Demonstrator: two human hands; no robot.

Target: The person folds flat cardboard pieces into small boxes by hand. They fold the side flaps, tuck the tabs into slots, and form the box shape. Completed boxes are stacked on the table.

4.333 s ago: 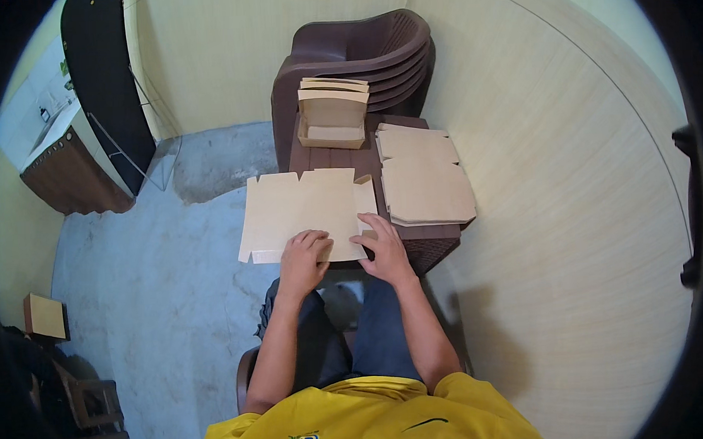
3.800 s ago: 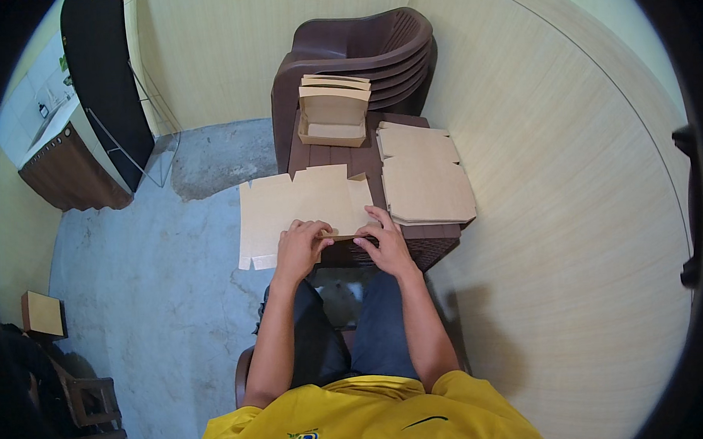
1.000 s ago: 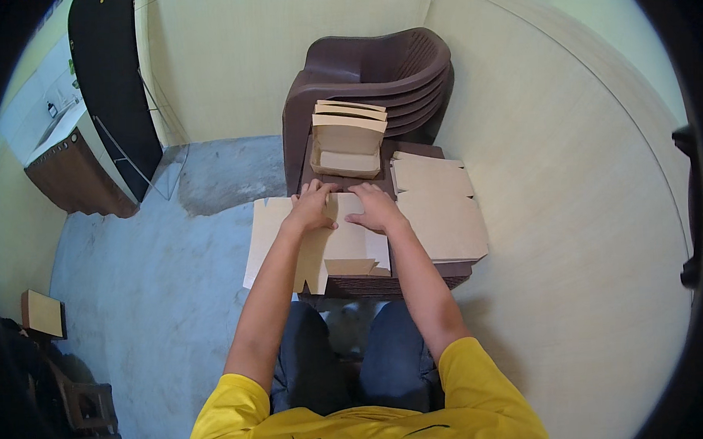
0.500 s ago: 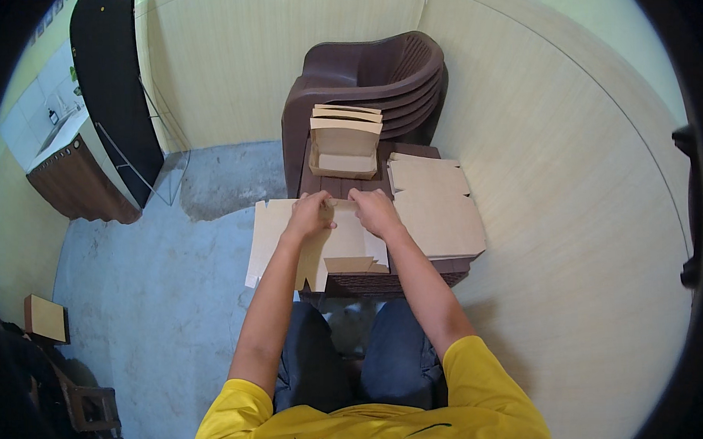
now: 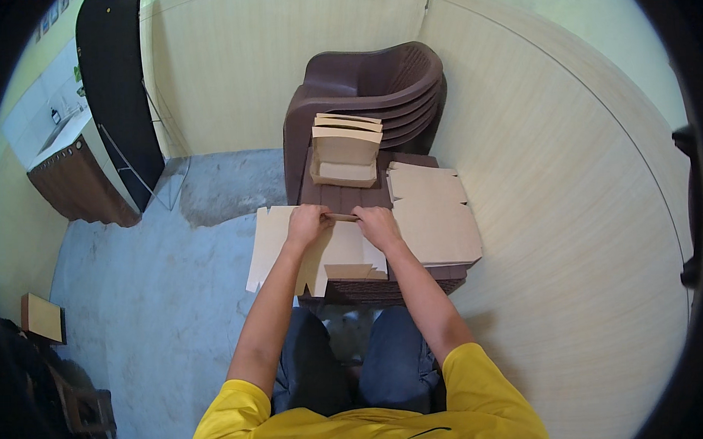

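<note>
A flat tan cardboard box blank (image 5: pixel 331 257) lies on a small dark brown table (image 5: pixel 343 196) in front of me, its left part hanging past the table's edge. My left hand (image 5: pixel 306 223) and my right hand (image 5: pixel 375 225) both pinch the blank's far edge, where a flap is folded up between them. A stack of flat blanks (image 5: pixel 436 216) lies on the table to the right. Several folded tan boxes (image 5: pixel 346 150) sit stacked on the seat of the brown plastic chairs (image 5: pixel 374 83) behind the table.
Pale panelled walls close in behind and on the right. A dark board (image 5: pixel 115 88) leans at the back left beside a brown cabinet (image 5: pixel 75 179). A small cardboard box (image 5: pixel 41 317) sits on the blue-grey floor at the left. My knees are under the table.
Earlier my hands pressed on the blank's near edge. They have since reached to its far edge, and part of the blank is now folded up from flat.
</note>
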